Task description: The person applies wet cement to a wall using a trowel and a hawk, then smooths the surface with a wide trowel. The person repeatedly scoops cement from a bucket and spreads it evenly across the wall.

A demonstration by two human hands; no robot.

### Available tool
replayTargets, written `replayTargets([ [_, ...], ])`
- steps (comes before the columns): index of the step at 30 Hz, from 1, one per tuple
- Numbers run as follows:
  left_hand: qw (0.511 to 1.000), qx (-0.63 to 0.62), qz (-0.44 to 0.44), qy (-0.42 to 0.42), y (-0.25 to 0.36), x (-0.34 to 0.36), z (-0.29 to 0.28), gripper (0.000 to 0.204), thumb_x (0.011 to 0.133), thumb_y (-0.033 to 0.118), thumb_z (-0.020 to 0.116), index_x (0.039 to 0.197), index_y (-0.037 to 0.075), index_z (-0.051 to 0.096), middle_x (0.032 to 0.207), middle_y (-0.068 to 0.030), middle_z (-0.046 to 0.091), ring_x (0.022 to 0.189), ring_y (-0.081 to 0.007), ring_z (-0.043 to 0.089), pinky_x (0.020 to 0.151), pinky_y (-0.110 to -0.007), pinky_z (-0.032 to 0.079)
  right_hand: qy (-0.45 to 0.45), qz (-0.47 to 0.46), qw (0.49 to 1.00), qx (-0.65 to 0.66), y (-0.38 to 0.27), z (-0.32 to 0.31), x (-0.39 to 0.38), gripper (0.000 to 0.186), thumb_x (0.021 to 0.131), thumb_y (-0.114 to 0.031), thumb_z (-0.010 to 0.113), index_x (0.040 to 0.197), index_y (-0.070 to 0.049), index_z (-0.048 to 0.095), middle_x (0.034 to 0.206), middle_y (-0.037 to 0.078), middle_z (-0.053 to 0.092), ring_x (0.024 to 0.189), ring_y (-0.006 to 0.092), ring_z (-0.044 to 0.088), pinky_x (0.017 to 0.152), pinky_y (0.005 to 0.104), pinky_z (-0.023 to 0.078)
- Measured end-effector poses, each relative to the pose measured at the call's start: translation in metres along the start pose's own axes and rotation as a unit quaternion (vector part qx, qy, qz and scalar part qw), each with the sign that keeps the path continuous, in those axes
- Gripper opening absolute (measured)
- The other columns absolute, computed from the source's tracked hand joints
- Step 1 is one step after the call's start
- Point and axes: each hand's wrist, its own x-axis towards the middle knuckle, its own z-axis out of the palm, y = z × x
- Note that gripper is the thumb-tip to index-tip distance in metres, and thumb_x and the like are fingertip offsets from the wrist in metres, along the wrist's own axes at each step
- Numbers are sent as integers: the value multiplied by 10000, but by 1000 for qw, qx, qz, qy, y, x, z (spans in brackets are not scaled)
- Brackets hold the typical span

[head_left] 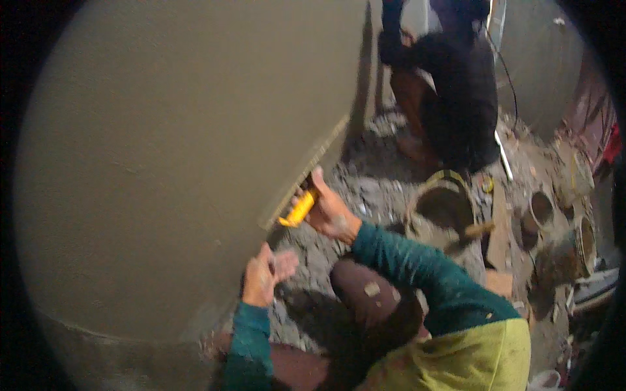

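Head view: right grip (331, 214) closed on yellow-handled float (301, 208) against grey wall (176, 163), left grip (262, 279) open beside wall; apparently smoothing, next stroke likely calling for even pressure.

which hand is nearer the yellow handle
Right. The right hand is holding the yellow handle. The left hand is open and apart from it, to its lower left in the picture.
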Motion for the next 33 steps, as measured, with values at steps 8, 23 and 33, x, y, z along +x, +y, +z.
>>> replayTargets([
  [8,900,-354,-51,-247,17,9,30,706,1036,445,502,1531,-30,331,1211,-155,604,941,-231,576,763,-345,494,-5,4,999,-43,18,-1,-15,594,1007,-652,501,1172,-86,567,1055,96,582,940,235,576,909,400,496],
  [23,860,-426,-147,-241,36,1,41,435,982,251,607,1237,-69,460,918,-113,418,683,-147,432,468,-249,402,17,-111,608,-786,-89,-107,-113,473,1054,-428,572,1317,-39,624,1186,167,689,1076,264,669,920,410,544],
  [33,966,-227,-122,24,13,-16,-7,490,985,335,609,1267,-42,478,919,-64,425,713,-117,395,525,-225,408,41,286,34,-957,-241,-214,-284,435,885,-351,663,1296,-209,677,1197,134,688,1152,345,622,992,487,460],
])
